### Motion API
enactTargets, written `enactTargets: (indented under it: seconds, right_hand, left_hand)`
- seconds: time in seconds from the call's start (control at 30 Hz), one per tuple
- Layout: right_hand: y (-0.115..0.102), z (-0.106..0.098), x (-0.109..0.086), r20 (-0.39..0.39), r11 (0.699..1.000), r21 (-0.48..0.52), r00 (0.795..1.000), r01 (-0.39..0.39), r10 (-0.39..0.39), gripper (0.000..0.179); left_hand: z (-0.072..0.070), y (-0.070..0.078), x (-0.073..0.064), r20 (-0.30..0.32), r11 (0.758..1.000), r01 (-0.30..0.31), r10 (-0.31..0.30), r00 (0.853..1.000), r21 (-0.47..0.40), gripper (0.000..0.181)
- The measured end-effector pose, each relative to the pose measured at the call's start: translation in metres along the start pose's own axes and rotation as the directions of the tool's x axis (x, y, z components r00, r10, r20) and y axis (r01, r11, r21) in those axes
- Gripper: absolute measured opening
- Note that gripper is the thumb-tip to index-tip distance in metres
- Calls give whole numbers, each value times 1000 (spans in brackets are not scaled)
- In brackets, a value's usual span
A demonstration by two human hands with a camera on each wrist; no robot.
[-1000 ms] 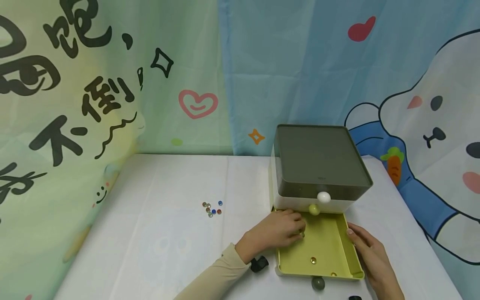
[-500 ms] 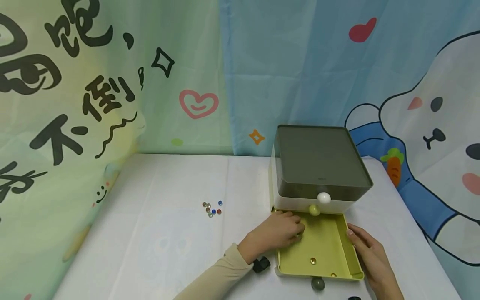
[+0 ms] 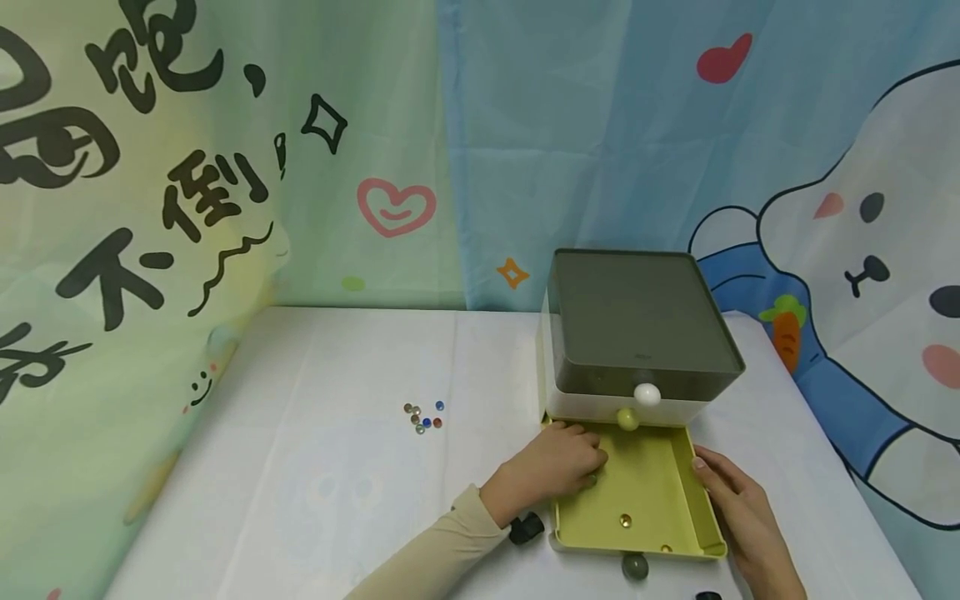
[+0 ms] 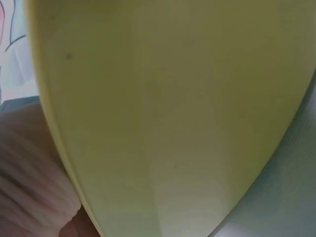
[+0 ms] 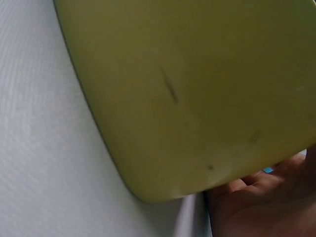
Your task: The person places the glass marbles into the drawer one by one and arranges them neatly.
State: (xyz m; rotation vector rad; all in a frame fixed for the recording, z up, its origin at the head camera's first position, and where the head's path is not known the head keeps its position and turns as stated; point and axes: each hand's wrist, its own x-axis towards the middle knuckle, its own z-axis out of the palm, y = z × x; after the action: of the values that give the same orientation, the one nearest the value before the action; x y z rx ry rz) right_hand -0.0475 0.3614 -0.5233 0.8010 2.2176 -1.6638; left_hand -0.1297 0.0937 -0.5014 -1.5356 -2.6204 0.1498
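Note:
A yellow-green drawer (image 3: 648, 492) is pulled out from a small cabinet (image 3: 637, 321) with a grey top. My left hand (image 3: 551, 467) reaches over its left wall with fingers curled down inside. A small greenish glass marble (image 3: 592, 481) shows at its fingertips, partly hidden. My right hand (image 3: 742, 508) grips the drawer's right wall, thumb on the rim. Two more marbles lie near the drawer's front, one golden marble (image 3: 626, 521) in plain sight. In both wrist views the drawer wall (image 4: 163, 118) fills most of the picture, hiding the fingertips.
Several coloured marbles (image 3: 427, 423) lie on the white tablecloth (image 3: 322, 467) left of the cabinet. A white knob (image 3: 647, 395), a yellow-green knob (image 3: 627, 419) and a dark grey knob (image 3: 635, 567) stick out in front. A printed curtain (image 3: 585, 125) hangs behind.
My left hand has shifted slightly within the drawer, and the marble at its fingertips has moved a little left and toward me. My right hand and the drawer have stayed in place.

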Motion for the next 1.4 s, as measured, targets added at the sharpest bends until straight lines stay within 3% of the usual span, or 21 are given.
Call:
enactTargets:
  seconds: [0.67, 1.03, 1.4]
  right_hand:
    - [-4, 3, 1, 7, 1000, 11, 1000, -19, 19, 88]
    - [-3, 2, 1, 10, 1000, 2, 1000, -27, 27, 88]
    - [-6, 2, 0, 16, 999, -22, 999, -34, 35, 89]
  left_hand:
    - [1, 0, 0, 16, 1000, 15, -15, 1000, -24, 17]
    - [2, -1, 0, -10, 998, 7, -7, 1000, -57, 9]
    - [-3, -5, -12, -139, 995, -6, -8, 990, -97, 11]
